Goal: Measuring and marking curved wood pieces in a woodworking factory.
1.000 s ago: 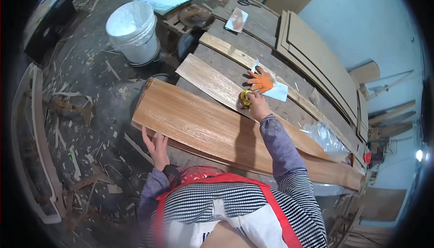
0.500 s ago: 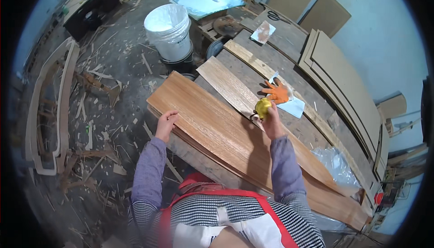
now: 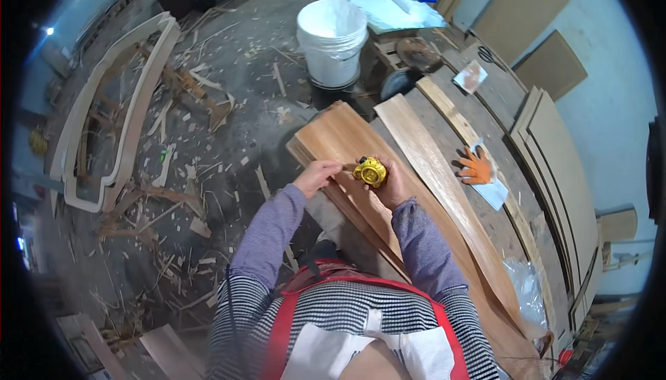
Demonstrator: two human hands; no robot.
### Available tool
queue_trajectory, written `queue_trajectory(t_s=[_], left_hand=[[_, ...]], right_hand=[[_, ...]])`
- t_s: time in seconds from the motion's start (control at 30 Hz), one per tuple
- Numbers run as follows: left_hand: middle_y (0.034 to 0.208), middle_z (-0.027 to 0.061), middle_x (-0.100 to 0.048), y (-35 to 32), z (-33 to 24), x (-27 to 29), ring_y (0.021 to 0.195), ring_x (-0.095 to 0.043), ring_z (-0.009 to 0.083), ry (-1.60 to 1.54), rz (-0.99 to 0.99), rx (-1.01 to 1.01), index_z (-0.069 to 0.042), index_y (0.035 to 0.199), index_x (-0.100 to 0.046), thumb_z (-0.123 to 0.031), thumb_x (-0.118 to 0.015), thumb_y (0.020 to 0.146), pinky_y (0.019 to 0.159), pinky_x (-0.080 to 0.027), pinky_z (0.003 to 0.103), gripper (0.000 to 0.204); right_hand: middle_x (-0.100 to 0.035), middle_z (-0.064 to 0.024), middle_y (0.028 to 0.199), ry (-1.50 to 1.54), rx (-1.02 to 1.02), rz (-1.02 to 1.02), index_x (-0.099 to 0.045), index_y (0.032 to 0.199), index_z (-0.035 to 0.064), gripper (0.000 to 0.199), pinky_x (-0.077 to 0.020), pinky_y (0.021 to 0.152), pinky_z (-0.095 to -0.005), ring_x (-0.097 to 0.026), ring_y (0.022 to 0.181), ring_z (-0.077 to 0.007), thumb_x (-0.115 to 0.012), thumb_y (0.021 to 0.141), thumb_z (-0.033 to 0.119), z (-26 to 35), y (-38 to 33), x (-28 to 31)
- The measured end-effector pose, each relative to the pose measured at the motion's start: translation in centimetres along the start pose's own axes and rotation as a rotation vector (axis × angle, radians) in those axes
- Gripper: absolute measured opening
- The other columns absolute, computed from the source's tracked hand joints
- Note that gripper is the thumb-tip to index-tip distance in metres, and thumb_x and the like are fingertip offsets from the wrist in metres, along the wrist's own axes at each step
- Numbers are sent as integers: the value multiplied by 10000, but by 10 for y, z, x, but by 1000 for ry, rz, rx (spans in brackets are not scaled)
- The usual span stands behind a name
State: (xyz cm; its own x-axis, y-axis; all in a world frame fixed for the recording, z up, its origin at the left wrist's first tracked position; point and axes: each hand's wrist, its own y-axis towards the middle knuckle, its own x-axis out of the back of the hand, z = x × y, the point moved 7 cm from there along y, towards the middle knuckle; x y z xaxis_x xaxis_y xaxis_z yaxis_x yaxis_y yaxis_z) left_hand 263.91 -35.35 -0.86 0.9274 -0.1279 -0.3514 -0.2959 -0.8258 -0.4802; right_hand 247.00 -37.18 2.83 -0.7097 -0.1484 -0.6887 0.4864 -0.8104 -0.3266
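My right hand (image 3: 395,184) is wrapped around a yellow tape measure (image 3: 370,171), held over a stack of long reddish-brown wood veneer sheets (image 3: 333,127). Just left of the tape measure, my left hand (image 3: 319,177) has its thumb and fingers pinched together above the stack's left edge. What those fingertips hold, whether the tape's end or a veneer edge, is too small to make out. One more veneer strip (image 3: 420,141) lies to the right of the stack, its surface shiny.
An orange glove (image 3: 476,167) lies on paper beside a narrow wooden board (image 3: 447,111). Large brown panels (image 3: 555,165) lean along the right. A lined white bucket (image 3: 329,44) stands ahead. Wood scraps litter the floor around a curved wooden frame (image 3: 139,116) at left.
My right hand has brought the tape measure left, from over the lighter strip to beside my left hand. The left hand's fingers have drawn together near it. The whole view has shifted.
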Motion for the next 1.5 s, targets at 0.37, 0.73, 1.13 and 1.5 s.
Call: queue_trajectory(t_s=[0.37, 0.73, 1.13, 1.5], left_hand=[[960, 11, -641, 8, 3, 23, 939, -587, 143, -385, 34, 129, -91, 976, -636, -201, -636, 877, 842, -449, 334, 148], [1097, 85, -612, 20, 12, 28, 1067, -576, 256, -666, 75, 299, -68, 1095, -576, -120, -659, 801, 970, -380, 506, 309], [1140, 95, -595, 17, 16, 33, 1072, -573, 278, -641, 77, 242, -51, 1149, -551, -111, -659, 792, 953, -402, 526, 379], [1250, 79, -508, -3, -1, 19, 1132, -508, 229, -59, -413, -300, -121, 1229, -505, -268, -588, 883, 949, -408, 416, 385]], right_hand=[[-627, -63, 1009, -238, -144, 42, -547, 1066, 90, 345, -534, 666, -299, -621, 895, -148, -487, 926, 399, -8, 52, -34], [-567, -35, 1044, -310, -202, 209, -556, 1029, 74, 226, -454, 834, -271, -545, 938, -142, -573, 844, 203, -26, 12, 3], [-594, -61, 1040, -214, -536, -249, -536, 1132, 9, 470, -454, 836, -284, -570, 954, -158, -685, 777, 279, -41, -321, 85], [-656, -22, 851, -537, -499, -501, -653, 946, 0, 232, -482, 752, -268, -609, 795, -124, -538, 938, 201, -68, -316, 80]])
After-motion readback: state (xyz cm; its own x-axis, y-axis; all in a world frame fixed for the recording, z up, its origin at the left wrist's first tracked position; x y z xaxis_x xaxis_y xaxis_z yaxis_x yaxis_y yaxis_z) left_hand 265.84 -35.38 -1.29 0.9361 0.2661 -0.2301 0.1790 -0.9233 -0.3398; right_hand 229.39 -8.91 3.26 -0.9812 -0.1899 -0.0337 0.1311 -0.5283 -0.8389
